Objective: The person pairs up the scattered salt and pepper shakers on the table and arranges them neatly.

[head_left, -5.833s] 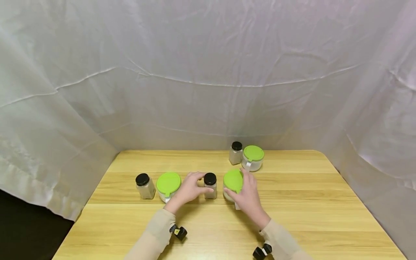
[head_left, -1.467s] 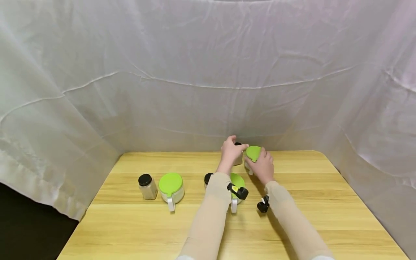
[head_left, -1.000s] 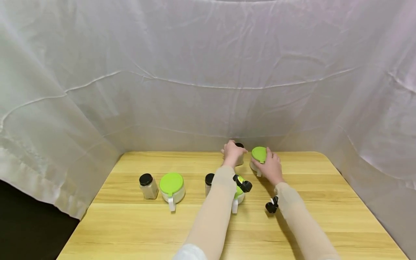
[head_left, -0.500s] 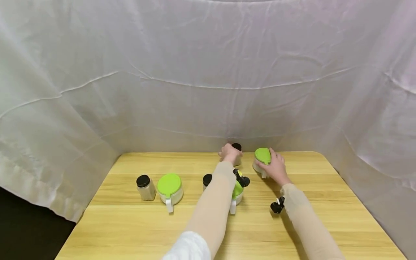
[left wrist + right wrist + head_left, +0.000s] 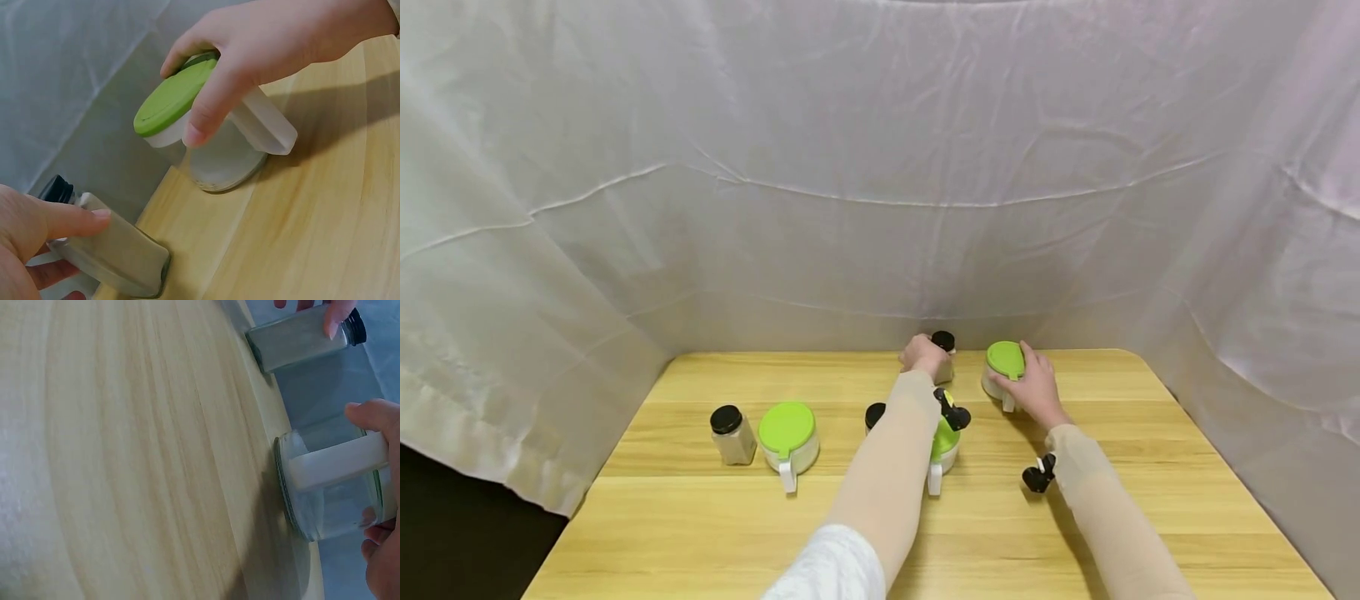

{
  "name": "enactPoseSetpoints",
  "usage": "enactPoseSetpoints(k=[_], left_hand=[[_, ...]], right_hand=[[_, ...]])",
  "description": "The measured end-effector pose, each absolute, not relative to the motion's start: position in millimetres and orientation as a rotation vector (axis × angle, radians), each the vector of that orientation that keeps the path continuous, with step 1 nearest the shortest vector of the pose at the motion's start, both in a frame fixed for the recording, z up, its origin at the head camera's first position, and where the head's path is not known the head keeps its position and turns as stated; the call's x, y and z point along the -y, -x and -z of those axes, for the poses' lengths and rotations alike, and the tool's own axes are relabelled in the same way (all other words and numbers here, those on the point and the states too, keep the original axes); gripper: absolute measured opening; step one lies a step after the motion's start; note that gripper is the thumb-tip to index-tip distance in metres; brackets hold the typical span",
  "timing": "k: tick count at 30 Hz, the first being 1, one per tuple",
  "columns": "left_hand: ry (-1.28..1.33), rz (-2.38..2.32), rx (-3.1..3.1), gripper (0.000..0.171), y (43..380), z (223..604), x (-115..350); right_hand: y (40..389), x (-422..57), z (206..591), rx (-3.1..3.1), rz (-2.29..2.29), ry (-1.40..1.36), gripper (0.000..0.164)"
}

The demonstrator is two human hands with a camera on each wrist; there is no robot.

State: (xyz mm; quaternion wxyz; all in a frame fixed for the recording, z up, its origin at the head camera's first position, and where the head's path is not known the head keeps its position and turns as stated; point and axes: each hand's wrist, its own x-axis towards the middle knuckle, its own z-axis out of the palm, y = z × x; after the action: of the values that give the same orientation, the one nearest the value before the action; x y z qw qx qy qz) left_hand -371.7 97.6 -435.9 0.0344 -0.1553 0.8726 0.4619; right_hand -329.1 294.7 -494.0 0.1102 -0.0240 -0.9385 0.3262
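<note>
At the back of the table, my left hand (image 5: 922, 357) grips a square glass spice jar (image 5: 119, 253) with a black lid (image 5: 943, 340). The thumb lies along its near face and the fingers go round the other side. To its right, my right hand (image 5: 1036, 387) holds a round glass seasoning jar (image 5: 340, 497) by its upper part. That jar has a green lid (image 5: 1005, 358) and a white handle (image 5: 262, 122) facing the front. Both jars stand upright on the table near the back edge, with a gap between them.
In the front row at left stand another black-lidded spice jar (image 5: 733, 437) and green-lidded jar (image 5: 787, 437). A second such pair, black-lidded (image 5: 876, 414) and green-lidded (image 5: 945, 446), is partly hidden behind my left forearm. A grey curtain (image 5: 880, 250) hangs behind the wooden table (image 5: 700, 533).
Both hands have left the front right pair for the back pair. The right hand has shifted the green-lidded jar to the right, widening the gap. The left hand has settled lower around the spice jar.
</note>
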Motion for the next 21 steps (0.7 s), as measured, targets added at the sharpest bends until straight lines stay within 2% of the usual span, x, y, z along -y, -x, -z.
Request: enactPoseSetpoints(k=[7,21], left_hand=[[0.482,-1.432,-2.665,0.057,374.9,437.9,-97.5],[0.402,-1.420,-2.748,0.053,363.5,422.9,-100.9]], right_hand=[[326.7,-293.8,494.0,2.757,-0.947,0.048,0.096],[324.7,-301.7,491.4,2.707,-0.973,0.006,0.098]])
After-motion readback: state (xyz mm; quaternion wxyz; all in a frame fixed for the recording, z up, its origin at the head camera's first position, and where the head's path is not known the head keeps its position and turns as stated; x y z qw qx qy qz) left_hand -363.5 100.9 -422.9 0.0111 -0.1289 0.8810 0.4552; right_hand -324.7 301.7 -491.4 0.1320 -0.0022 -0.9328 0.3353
